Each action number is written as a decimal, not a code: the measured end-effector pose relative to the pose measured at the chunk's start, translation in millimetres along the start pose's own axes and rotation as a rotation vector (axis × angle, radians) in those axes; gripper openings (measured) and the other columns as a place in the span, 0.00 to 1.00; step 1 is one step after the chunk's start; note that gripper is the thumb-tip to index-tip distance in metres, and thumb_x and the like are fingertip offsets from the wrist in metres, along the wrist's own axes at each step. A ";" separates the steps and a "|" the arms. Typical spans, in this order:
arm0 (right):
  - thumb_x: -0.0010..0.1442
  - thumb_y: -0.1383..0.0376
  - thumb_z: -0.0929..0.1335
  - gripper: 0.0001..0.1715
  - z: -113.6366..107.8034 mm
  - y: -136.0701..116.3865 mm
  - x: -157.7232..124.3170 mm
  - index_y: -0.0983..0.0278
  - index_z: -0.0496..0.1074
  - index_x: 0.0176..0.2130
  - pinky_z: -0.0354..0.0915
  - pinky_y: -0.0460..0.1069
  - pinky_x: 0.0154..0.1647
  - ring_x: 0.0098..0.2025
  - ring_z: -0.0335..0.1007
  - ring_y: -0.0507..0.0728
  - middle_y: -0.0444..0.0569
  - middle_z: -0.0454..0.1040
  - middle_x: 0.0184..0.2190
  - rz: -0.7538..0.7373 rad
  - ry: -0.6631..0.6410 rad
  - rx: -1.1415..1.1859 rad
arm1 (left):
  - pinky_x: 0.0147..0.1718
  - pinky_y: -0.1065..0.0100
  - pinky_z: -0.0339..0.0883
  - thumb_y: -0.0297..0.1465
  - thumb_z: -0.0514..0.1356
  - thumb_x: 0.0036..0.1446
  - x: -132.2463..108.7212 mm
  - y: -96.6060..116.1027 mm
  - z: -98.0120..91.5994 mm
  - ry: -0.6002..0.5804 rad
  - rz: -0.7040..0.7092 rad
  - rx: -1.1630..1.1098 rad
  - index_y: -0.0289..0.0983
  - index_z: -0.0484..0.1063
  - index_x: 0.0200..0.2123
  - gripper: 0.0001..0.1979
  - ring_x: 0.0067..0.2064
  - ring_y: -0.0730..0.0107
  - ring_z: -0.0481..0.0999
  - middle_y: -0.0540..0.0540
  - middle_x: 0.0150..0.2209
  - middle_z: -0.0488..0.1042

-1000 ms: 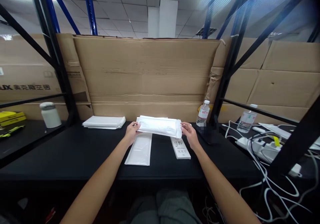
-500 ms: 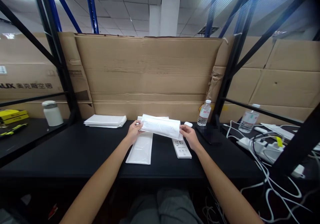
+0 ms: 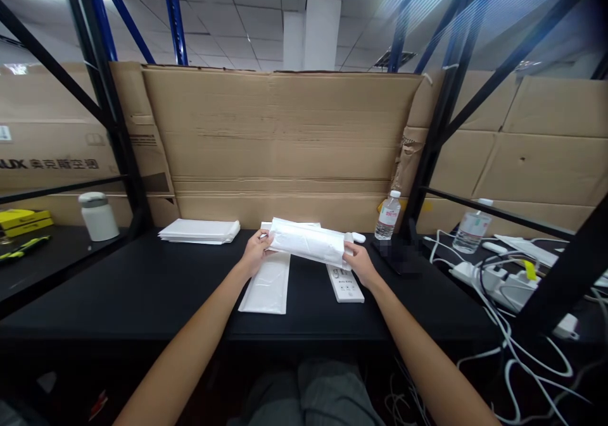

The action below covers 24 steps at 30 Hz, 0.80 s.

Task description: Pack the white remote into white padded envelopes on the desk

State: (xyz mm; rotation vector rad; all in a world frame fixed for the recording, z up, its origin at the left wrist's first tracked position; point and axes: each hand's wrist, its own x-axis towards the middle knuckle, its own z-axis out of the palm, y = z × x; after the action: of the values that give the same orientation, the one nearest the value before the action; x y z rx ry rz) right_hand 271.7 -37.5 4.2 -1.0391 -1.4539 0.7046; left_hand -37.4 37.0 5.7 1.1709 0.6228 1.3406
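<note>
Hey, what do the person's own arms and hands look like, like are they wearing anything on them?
The left hand and right hand are ungloved. The slender forearms are bare, with no sleeves, watch or bracelet visible. Rings are too small to tell.

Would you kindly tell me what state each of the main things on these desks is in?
White packet, held up, right end lower
Left hand, shut on the packet's left end
Right hand, shut on the packet's right end
White envelope, lying flat
White box, lying flat, partly hidden
White stack, lying flat
Left water bottle, upright, capped
Right water bottle, upright, capped
Flask, upright, lidded
</note>
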 end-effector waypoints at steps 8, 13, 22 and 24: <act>0.40 0.62 0.73 0.19 3.0 4.4 -3.1 0.68 0.78 0.34 0.70 0.54 0.33 0.32 0.74 0.63 0.50 0.78 0.26 0.120 -0.041 0.107 | 0.34 0.63 0.73 0.36 0.70 0.44 -5.9 4.6 8.7 -0.068 -0.063 0.027 0.36 0.68 0.44 0.25 0.37 0.64 0.75 0.43 0.39 0.75; 0.38 0.61 0.74 0.20 4.0 -1.4 -4.5 0.70 0.77 0.33 0.66 0.50 0.26 0.28 0.72 0.60 0.49 0.76 0.23 0.171 -0.031 0.106 | 0.37 0.64 0.72 0.39 0.69 0.46 -8.1 4.9 9.9 -0.115 -0.061 0.083 0.33 0.73 0.39 0.20 0.39 0.64 0.74 0.43 0.37 0.75; 0.36 0.63 0.75 0.17 5.7 -1.4 -6.6 0.69 0.76 0.29 0.64 0.49 0.25 0.27 0.71 0.59 0.48 0.75 0.22 0.180 -0.112 0.150 | 0.38 0.63 0.71 0.40 0.72 0.41 -8.9 5.3 8.5 -0.090 -0.085 0.106 0.31 0.76 0.32 0.19 0.36 0.64 0.75 0.44 0.34 0.76; 0.37 0.62 0.75 0.17 5.8 -0.2 -6.8 0.69 0.76 0.30 0.64 0.49 0.26 0.27 0.71 0.59 0.48 0.75 0.23 0.193 -0.111 0.155 | 0.35 0.64 0.70 0.40 0.72 0.41 -8.2 4.7 8.2 -0.076 -0.078 0.119 0.32 0.76 0.31 0.19 0.34 0.65 0.75 0.45 0.32 0.75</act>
State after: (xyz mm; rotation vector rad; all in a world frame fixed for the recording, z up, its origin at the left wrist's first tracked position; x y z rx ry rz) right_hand 265.7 -42.9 0.4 -1.0418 -1.3801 1.0121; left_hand -33.6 26.1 10.7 1.2750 0.6942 1.2004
